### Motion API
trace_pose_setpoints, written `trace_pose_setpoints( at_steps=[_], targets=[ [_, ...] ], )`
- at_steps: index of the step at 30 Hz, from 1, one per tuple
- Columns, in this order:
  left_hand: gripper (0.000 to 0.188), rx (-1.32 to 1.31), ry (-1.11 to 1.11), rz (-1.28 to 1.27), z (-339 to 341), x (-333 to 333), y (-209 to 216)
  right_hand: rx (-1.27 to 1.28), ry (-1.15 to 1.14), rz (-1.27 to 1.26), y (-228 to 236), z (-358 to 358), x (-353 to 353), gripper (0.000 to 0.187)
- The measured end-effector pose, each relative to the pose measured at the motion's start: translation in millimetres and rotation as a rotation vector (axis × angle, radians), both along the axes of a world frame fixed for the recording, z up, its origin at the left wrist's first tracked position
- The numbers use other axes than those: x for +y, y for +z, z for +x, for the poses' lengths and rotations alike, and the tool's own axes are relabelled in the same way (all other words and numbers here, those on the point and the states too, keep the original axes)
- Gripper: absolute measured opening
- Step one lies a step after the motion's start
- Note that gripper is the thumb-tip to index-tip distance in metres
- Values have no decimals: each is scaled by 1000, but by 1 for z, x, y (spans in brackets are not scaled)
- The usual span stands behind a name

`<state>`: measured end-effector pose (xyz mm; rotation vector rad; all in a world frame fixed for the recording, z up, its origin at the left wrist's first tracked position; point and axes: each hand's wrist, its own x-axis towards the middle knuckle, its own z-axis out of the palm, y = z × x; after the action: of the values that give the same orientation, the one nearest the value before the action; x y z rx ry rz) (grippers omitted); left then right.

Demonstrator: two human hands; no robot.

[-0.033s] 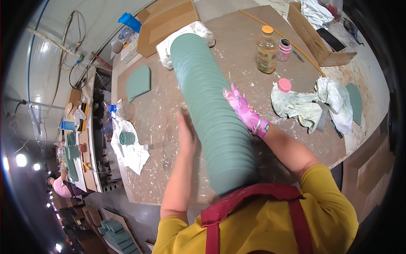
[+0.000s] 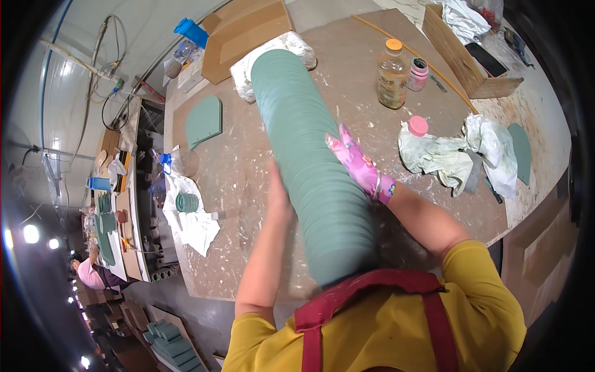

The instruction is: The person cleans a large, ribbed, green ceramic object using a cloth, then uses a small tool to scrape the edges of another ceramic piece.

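A long stack of thin green rounded plates (image 2: 304,142) slants across the worktable, its near end at my apron and its far end by a white wrapped block (image 2: 273,59). My bare left hand (image 2: 277,192) lies along the stack's left side, fingers stretched out and somewhat blurred. On the right side, my right hand (image 2: 361,162), in a pink flowered glove, is pressed against the stack. The thumb rests over its upper surface, and the other fingers are partly hidden.
On the worktable (image 2: 248,260) are a loose green plate (image 2: 204,121), a white cloth (image 2: 197,226), an open cardboard box (image 2: 242,40), a bottle with an orange cap (image 2: 392,74), a pink jar (image 2: 418,75), stained rags (image 2: 434,152) and a wooden tray (image 2: 474,84).
My left hand has moved right, from just beside the stack to against its side. The right hand and the stack stay almost where they were.
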<state>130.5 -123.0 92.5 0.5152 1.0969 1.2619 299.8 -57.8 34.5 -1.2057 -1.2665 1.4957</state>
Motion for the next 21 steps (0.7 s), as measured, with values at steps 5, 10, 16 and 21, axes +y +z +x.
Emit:
trace_pose_setpoints(
  at_steps=[5, 10, 16, 21],
  targets=[
    [83, 184, -54, -147, -12, 5, -23, 190, 63, -68, -47, 0, 1, 84],
    [82, 99, 6, -124, -13, 43, -18, 282, 13, -217, -16, -16, 59, 92],
    [86, 111, -72, -242, -14, 49, -28, -49, -41, -129, -7, -6, 41, 100],
    [80, 429, 143, 27, -55, 29, -55, -522, 125, 296, 58, 67, -2, 80]
  ],
)
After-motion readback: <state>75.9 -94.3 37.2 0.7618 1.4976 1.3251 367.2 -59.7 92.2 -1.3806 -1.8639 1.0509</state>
